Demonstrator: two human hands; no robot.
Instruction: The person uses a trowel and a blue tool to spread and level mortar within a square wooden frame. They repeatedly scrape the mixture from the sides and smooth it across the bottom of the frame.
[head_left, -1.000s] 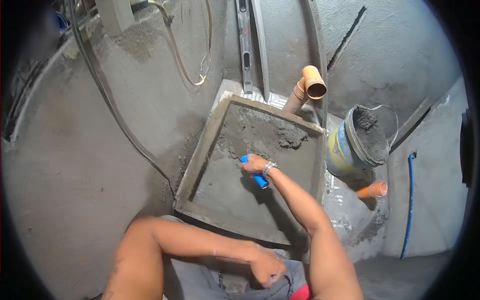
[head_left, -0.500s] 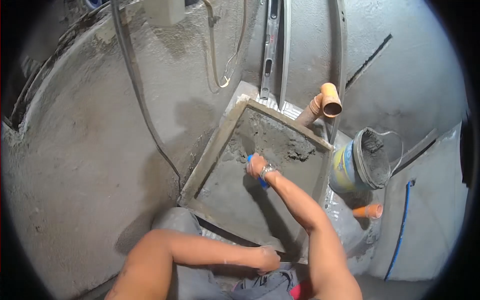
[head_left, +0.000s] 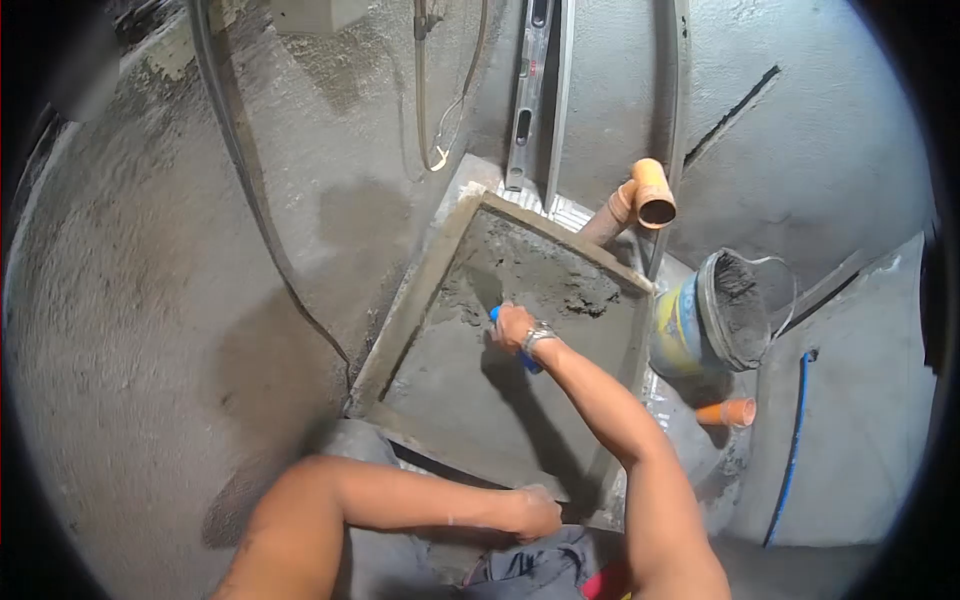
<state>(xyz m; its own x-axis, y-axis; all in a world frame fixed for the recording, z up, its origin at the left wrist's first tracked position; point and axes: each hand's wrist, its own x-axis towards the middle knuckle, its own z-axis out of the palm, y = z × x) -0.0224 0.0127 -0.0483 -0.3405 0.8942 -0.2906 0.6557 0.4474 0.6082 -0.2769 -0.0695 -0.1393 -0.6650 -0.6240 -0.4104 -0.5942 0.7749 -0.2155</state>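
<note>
My right hand (head_left: 515, 328), with a metal watch (head_left: 538, 335) at the wrist, is closed around the blue handle of a trowel (head_left: 495, 313). The trowel's blade is hard to tell from the grey mortar around it. Wet mortar (head_left: 450, 385) fills a square raised frame (head_left: 405, 310) on the floor; its near part is smooth and its far part is rough. A dark lump of mortar (head_left: 590, 298) lies right of my right hand. My left hand (head_left: 535, 512) is curled into a fist at my lap, by the frame's near edge, with nothing visible in it.
An orange branched pipe (head_left: 653, 195) rises behind the frame. To the right are a bucket with mortar (head_left: 680, 325) and a short orange pipe (head_left: 735, 411). A spirit level (head_left: 525, 120) leans on the back wall. A cable (head_left: 262, 215) hangs along the left wall.
The camera view has shifted slightly. My right hand has moved a little to the right over the mortar with the trowel. My left hand stays at my lap.
</note>
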